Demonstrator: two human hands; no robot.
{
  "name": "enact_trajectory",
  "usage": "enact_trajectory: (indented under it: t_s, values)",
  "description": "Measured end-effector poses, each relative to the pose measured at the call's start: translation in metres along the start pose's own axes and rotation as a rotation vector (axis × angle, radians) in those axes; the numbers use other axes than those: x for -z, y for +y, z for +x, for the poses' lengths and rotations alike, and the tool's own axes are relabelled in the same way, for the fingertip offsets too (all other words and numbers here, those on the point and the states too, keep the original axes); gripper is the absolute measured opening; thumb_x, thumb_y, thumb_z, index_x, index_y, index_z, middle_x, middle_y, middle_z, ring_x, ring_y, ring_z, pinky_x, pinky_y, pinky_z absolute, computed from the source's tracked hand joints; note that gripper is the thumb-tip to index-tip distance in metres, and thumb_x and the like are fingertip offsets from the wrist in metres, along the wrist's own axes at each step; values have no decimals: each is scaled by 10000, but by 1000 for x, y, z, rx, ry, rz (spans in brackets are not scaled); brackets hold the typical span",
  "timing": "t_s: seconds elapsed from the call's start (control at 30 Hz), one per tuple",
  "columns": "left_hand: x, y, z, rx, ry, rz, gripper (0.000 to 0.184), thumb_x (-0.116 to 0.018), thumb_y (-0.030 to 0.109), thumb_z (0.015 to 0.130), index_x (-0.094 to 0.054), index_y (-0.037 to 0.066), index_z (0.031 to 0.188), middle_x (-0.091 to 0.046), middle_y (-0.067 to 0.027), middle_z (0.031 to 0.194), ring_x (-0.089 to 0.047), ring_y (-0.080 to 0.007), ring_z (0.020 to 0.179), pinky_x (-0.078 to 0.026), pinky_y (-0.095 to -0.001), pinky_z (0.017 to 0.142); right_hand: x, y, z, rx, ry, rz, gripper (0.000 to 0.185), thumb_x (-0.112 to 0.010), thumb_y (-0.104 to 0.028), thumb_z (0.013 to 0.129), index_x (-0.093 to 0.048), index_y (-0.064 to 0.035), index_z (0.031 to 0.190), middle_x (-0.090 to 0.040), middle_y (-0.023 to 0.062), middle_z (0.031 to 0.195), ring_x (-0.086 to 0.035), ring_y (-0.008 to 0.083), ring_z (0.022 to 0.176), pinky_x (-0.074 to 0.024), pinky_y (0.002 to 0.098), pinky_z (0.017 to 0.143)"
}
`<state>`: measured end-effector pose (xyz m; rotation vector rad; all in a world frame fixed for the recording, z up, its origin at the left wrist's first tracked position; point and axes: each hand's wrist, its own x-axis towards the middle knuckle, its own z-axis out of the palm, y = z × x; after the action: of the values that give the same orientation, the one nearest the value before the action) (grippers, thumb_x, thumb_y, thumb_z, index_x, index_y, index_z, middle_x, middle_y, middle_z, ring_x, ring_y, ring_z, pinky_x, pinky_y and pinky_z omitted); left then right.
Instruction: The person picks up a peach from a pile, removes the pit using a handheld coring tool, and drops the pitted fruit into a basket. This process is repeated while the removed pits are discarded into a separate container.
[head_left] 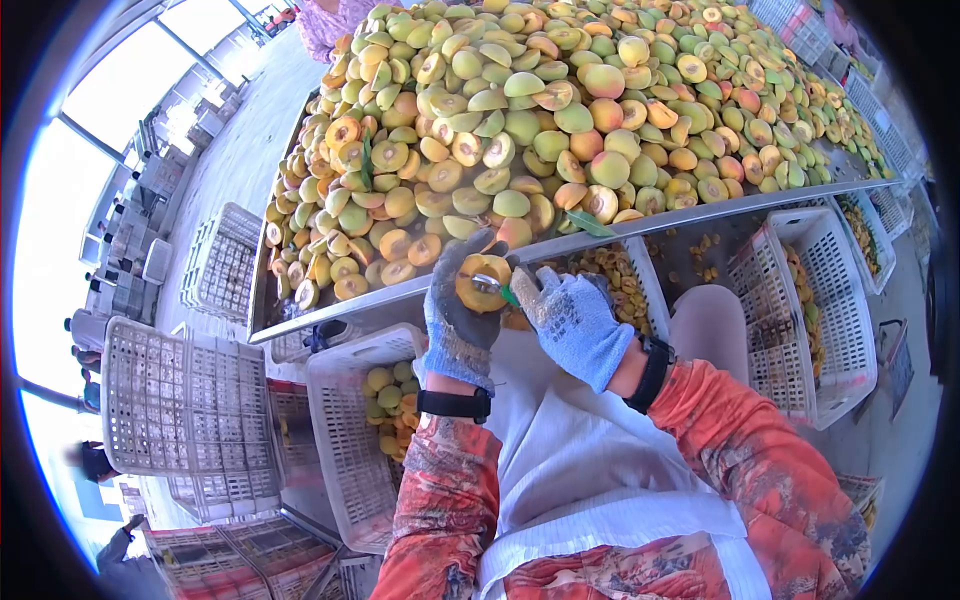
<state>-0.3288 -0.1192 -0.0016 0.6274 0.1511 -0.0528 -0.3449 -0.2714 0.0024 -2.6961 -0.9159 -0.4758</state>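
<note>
My left hand (462, 318), in a grey and blue glove, is closed round a yellow peach half (482, 283) whose cut face is turned up. My right hand (570, 318), in a blue glove, pinches a small green-handled metal tool (488, 282). Its shiny tip lies against the cut face of the peach; most of the handle is hidden by my fingers. Both hands are just over the near edge of a metal table (560, 246), in front of a big heap of halved peaches (500, 110).
White crates stand below the table: one with peaches (345, 440) at my left, another (835, 330) at my right. Between them a container holds small brown-yellow pieces (610, 275). Stacked crates (190, 400) stand further left. Another person's sleeve (335, 25) shows beyond the heap.
</note>
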Motion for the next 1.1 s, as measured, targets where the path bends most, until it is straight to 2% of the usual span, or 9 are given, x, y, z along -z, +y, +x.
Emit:
enact_trajectory:
  t_s: [0.23, 0.4, 0.5, 0.57, 0.67, 0.77, 0.9, 0.97, 1.1]
  values:
    - [-6, 4, -16, 22, 135, -25, 354, -493, 240, 851, -552, -15, 1090, -585, -172, 1038, -576, -279, 940, -489, -391, 823, 0, -21, -14, 98, -135, -17, 390, -533, -138, 745, -473, -34, 1116, -579, 148, 835, -597, 297, 671, -459, 406, 582]
    - [1, 9, -24, -55, 12, 108, 343, -502, 169, 847, -487, -40, 1120, -558, -210, 1060, -546, -326, 974, -457, -426, 876, -1, -12, -9, 2, -118, 721, 353, -611, -164, 716, -493, -66, 1033, -580, 140, 771, -595, 330, 639, -456, 405, 532]
    - [13, 7, -21, 125, 50, -120, 325, -471, 158, 872, -466, -27, 1139, -567, -196, 1051, -555, -301, 968, -458, -414, 875, -7, -15, -11, 8, -168, 487, 349, -595, -155, 717, -506, -68, 1043, -582, 129, 809, -588, 314, 665, -450, 403, 567]
    - [20, -2, -17, -369, 35, 782, 318, -502, 177, 853, -532, -7, 1109, -592, -158, 1038, -585, -237, 955, -490, -364, 848, -9, -15, -10, 38, -78, 301, 355, -588, -155, 715, -511, -71, 1052, -579, 123, 825, -581, 303, 682, -443, 403, 586]
    - [12, 11, -11, -13, 74, 245, 323, -539, 55, 810, -517, 0, 1127, -597, -136, 1048, -586, -206, 970, -482, -320, 851, -8, -11, -4, 42, 12, 112, 370, -572, -155, 714, -518, -75, 1071, -570, 113, 851, -567, 283, 711, -429, 401, 618]
    - [6, 12, -12, -58, 53, 229, 349, -533, -38, 777, -517, 0, 1124, -605, -126, 1035, -594, -194, 962, -481, -298, 847, -7, -12, -2, 35, 38, 54, 372, -554, -149, 720, -517, -71, 1082, -561, 110, 842, -564, 277, 711, -425, 399, 610]
    - [28, -6, -6, -235, 63, 621, 303, -528, 39, 816, -526, -4, 1115, -609, -135, 1007, -606, -226, 917, -488, -317, 836, -13, -13, -11, 72, -88, 40, 357, -563, -139, 717, -518, -79, 1066, -577, 114, 850, -574, 274, 664, -440, 394, 597]
    - [30, -7, -8, -262, 69, 865, 318, -491, 206, 875, -534, -4, 1110, -607, -159, 988, -607, -249, 910, -494, -338, 822, -14, -8, -12, -33, -269, 556, 357, -604, -129, 704, -517, -91, 1047, -597, 132, 873, -597, 287, 671, -465, 384, 595]
    - [8, 16, -16, 183, 76, -6, 381, -489, 225, 875, -443, 7, 1184, -552, -211, 1093, -554, -329, 961, -470, -416, 855, -13, 4, -6, 117, -171, 932, 351, -649, -114, 719, -512, -91, 1041, -611, 91, 855, -611, 220, 644, -479, 331, 536]
